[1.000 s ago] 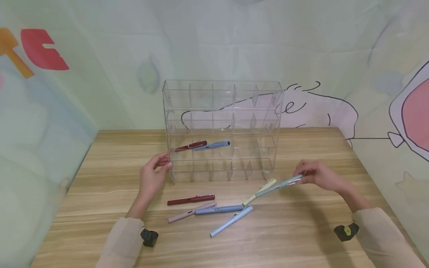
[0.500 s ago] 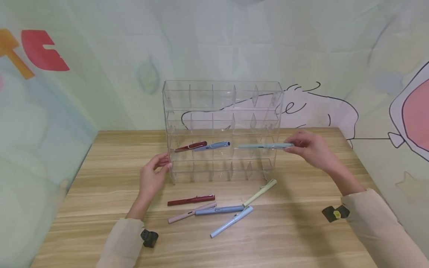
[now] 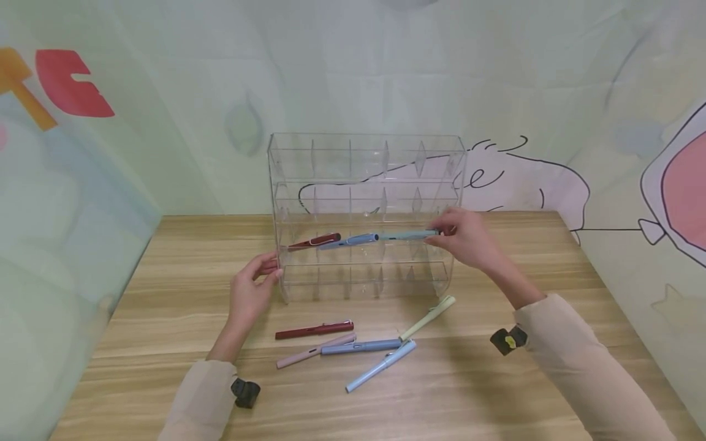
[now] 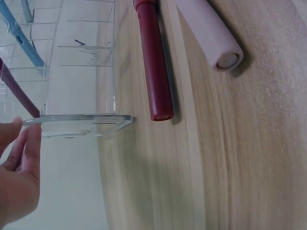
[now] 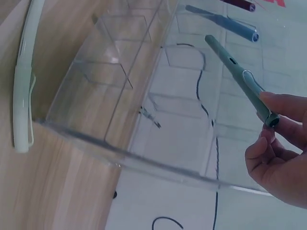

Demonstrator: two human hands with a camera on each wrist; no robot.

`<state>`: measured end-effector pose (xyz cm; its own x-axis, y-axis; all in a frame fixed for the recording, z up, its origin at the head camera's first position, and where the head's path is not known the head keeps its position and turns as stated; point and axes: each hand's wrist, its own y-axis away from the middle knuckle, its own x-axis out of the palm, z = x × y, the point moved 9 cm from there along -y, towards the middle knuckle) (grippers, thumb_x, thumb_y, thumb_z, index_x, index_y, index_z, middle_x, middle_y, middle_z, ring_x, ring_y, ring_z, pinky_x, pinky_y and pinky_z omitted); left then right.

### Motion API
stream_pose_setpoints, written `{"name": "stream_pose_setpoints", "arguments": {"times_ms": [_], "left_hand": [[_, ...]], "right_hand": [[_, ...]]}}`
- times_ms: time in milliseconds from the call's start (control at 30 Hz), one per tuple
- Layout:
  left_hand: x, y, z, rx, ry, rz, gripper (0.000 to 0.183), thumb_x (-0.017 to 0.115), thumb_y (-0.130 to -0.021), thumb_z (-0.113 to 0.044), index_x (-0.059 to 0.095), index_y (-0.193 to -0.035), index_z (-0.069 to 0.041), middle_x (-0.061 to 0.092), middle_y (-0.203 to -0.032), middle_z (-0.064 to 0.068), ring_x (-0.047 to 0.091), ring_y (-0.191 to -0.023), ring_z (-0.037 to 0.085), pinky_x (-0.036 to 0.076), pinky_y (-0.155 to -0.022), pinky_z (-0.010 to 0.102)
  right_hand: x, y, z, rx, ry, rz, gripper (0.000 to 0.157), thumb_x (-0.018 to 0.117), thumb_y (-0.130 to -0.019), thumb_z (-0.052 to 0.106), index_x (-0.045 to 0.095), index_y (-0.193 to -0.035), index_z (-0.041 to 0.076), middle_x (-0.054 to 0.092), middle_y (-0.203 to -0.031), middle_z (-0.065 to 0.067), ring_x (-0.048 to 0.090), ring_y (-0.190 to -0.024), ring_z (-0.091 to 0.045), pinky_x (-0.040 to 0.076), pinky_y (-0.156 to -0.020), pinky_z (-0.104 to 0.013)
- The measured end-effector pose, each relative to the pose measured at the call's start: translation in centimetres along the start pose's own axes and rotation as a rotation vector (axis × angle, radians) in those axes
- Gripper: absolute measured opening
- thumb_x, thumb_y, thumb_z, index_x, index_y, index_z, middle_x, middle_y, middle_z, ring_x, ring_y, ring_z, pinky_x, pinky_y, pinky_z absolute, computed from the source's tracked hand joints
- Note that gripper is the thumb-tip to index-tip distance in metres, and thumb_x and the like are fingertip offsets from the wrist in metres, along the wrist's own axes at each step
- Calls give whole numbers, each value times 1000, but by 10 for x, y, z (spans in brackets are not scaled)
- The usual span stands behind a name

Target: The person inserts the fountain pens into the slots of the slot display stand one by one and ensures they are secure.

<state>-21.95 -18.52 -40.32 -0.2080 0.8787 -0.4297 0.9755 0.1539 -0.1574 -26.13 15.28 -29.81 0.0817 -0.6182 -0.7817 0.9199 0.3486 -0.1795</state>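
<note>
Teal pen (image 3: 405,235) just slid left, now level with third tier of clear rack (image 3: 364,274), back end right by racked blue pen (image 3: 350,241). Racked dark red pen (image 3: 314,242) further left, unmoved. Right hand (image 3: 463,239) pinching teal pen's cap end, left hand (image 3: 254,288) gripping rack's side wall. Reckon pen's nearly lined up, not released; can't tell if touching shelf. Five loose pens (image 3: 361,346) still on table (image 3: 182,257).
</note>
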Motion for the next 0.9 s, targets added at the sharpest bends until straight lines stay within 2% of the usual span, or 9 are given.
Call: {"name": "stream_pose_setpoints", "arguments": {"times_ms": [267,400,567,900], "left_hand": [[0,1,-1,-3,-9,3,31,60,-86,2,56,-117,1,62,-106,19,59,-99,28,51,-83,36],[-1,1,-1,-4,-15,4,32,60,-86,1,56,-117,0,62,-107,18,59,-99,27,52,-83,37],[-1,1,0,-8,-13,5,32,60,-86,1,56,-118,0,62,-107,18,58,-99,27,52,-83,38],[0,1,0,4,-12,3,32,60,-86,2,56,-117,0,62,-106,18,59,-98,28,52,-83,36]], "right_hand": [[21,-9,9,-22,9,-14,9,71,-76,4,69,-82,-2,51,-69,-5,41,-68,-20,34,-57,-27],[28,-12,9,4,-21,-11,9,70,-76,3,68,-83,-3,51,-70,-5,42,-68,-20,35,-58,-27],[32,-12,9,37,-55,-10,10,69,-76,2,67,-85,-3,52,-73,-7,43,-67,-19,38,-56,-26],[36,-13,11,34,-47,-35,10,68,-78,5,67,-85,-3,50,-70,-5,42,-67,-19,35,-56,-26]]}}
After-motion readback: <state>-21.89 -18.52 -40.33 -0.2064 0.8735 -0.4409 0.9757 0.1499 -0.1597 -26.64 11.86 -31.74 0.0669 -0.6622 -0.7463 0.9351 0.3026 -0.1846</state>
